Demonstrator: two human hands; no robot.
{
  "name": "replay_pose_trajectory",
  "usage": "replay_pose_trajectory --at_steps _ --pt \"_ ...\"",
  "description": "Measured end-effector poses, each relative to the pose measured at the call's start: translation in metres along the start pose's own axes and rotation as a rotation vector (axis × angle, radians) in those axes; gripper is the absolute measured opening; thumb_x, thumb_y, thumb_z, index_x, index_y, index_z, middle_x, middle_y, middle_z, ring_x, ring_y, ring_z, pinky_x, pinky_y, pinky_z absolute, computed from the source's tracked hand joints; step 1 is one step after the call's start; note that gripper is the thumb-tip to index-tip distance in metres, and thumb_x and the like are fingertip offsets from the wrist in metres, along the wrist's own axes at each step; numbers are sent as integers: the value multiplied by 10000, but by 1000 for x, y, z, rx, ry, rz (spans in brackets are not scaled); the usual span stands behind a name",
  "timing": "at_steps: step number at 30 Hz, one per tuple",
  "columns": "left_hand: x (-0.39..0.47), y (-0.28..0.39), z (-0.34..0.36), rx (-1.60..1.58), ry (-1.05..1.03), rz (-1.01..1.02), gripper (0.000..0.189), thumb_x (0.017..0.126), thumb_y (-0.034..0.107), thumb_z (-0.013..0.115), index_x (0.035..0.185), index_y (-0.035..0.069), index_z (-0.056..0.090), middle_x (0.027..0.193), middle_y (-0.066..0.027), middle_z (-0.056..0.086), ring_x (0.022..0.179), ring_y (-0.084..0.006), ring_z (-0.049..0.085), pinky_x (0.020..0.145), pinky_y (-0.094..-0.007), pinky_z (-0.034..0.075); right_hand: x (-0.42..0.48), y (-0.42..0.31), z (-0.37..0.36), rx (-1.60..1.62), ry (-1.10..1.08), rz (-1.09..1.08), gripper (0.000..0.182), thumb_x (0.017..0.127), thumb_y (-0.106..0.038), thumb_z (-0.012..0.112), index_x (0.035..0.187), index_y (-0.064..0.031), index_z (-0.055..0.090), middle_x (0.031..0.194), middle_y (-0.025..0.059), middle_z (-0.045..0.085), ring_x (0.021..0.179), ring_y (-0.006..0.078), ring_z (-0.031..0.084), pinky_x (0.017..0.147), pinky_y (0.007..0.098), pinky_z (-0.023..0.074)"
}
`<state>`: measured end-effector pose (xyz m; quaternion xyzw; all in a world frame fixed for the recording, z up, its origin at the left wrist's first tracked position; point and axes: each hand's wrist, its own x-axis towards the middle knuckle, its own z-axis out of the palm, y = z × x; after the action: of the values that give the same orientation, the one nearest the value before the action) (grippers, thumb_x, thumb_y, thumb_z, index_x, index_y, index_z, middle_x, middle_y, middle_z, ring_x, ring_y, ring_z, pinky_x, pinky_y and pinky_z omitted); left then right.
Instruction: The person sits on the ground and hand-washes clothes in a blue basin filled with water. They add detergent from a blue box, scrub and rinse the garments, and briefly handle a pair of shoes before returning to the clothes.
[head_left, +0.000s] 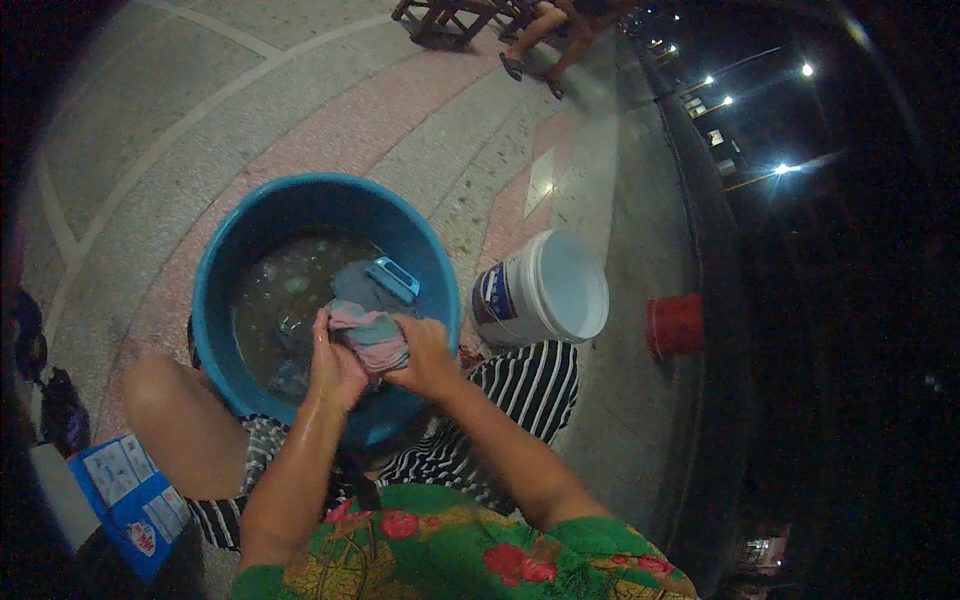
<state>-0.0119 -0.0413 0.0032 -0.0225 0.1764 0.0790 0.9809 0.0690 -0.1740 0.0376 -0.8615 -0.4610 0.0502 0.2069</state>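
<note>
Between my two hands is a bunched pink and grey striped cloth (373, 339), held above the near right part of a large blue plastic basin (442, 277). My left hand (335, 367) cups it from the left with the palm turned up, and the skin looks wet. On the other side my right hand (429, 352) grips the cloth with the thumb on top. Murky, sudsy water (281, 277) lies in the basin. Just beyond my hands, a blue scrub brush (395, 279) rests on a grey wet cloth (354, 283) against the basin's right side.
A white plastic bucket (517, 289) leans on its side right of the basin. Farther right stands a red container (675, 325) by a dark edge. A blue printed packet (131, 502) lies at lower left. A person's legs (536, 45) show beside a wooden bench (450, 19) ahead.
</note>
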Motion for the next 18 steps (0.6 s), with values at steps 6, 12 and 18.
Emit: replay_pose_trajectory --at_steps 6,12,18 --pt "8 0 -17 80 246 -94 525 823 526 487 1145 113 474 1147 -75 516 1051 -244 498 922 -407 393 13 8 -1 168 103 33 498 581 -404 730 872 -48 539 987 160 529 941 353 504 805 440 381" --pt "17 2 -54 110 231 -137 499 829 512 485 1089 87 506 1097 -95 553 945 -245 543 846 -388 439 14 -11 9 250 223 -334 463 603 -394 725 814 -32 527 1205 183 461 1102 359 447 885 464 361" --pt "36 9 -63 22 111 -399 320 868 375 464 1099 158 508 905 -86 583 828 -228 558 655 -366 483 -13 -77 37 531 48 -407 484 638 -345 723 959 -22 558 1150 184 509 1073 354 479 909 477 356"
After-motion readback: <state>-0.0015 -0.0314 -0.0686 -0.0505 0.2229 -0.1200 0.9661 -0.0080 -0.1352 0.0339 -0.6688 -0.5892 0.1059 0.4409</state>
